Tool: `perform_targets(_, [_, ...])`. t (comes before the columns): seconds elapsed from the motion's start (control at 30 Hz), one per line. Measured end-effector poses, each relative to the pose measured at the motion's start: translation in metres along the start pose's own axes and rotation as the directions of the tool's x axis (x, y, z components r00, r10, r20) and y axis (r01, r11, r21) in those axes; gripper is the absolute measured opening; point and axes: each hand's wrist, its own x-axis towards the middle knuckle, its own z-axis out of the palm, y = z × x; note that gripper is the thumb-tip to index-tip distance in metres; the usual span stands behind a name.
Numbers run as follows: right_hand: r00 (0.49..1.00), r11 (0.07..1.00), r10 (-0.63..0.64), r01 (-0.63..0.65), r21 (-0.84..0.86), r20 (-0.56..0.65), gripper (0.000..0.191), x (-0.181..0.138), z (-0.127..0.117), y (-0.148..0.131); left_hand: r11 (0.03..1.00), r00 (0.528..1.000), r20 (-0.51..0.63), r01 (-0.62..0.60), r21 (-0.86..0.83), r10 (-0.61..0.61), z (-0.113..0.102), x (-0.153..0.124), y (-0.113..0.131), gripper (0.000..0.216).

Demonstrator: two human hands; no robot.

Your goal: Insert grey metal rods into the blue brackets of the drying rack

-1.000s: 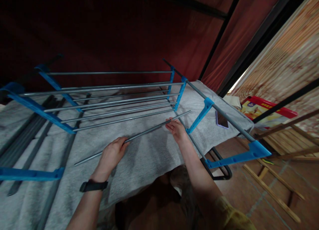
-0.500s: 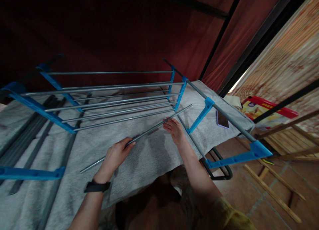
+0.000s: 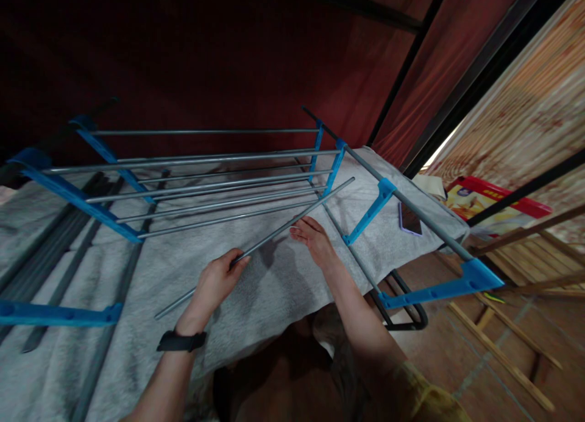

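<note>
My left hand is closed around a thin grey metal rod, which slants up to the right above the grey cloth. My right hand lies just under the rod's upper half, fingers stretched out and not wrapped around it; whether the fingertips touch it I cannot tell. Behind both hands stands a partly assembled rack, its blue plastic brackets joined by several metal rods. To the right of my right hand, another blue bracket spans two grey tubes and has no rods in it.
Grey cloth covers the surface below. Several dark tubes lie at the left, near a blue bracket. On the right are a phone, a red and yellow box and a wooden frame on the floor.
The rod's right end has tilted up, and my right hand has drawn slightly left and down from it. My left hand keeps its hold.
</note>
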Motion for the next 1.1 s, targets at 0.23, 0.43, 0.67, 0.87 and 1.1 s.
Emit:
perform_targets(0.23, [0.998,1.0,0.011,-0.01,-0.022,0.059,0.024,-0.003,0.003,0.002,0.999,0.998,-0.064,0.0,-0.049,-0.004,-0.004,-0.002,0.01,0.039])
perform_targets(0.43, [0.997,0.998,0.044,-0.041,-0.038,0.069,0.023,-0.004,0.003,0.003,1.0,0.997,-0.074,0.025,0.013,-0.024,-0.009,-0.002,0.011,0.038])
perform_targets(0.67, [0.998,0.998,0.045,-0.042,-0.052,0.052,0.022,-0.003,0.003,0.003,0.987,0.98,-0.146,0.146,0.072,-0.134,-0.024,-0.005,0.0,0.04])
perform_targets(0.87, [0.998,0.998,0.044,-0.042,-0.047,0.042,0.022,-0.004,0.004,0.003,0.987,0.976,-0.155,0.157,0.025,-0.151,-0.031,-0.008,-0.01,0.043])
perform_targets(1.1, [1.0,1.0,0.018,-0.018,-0.013,0.0,0.033,-0.001,-0.003,0.002,0.992,0.98,-0.156,0.118,-0.04,-0.123,-0.035,-0.01,-0.037,0.048])
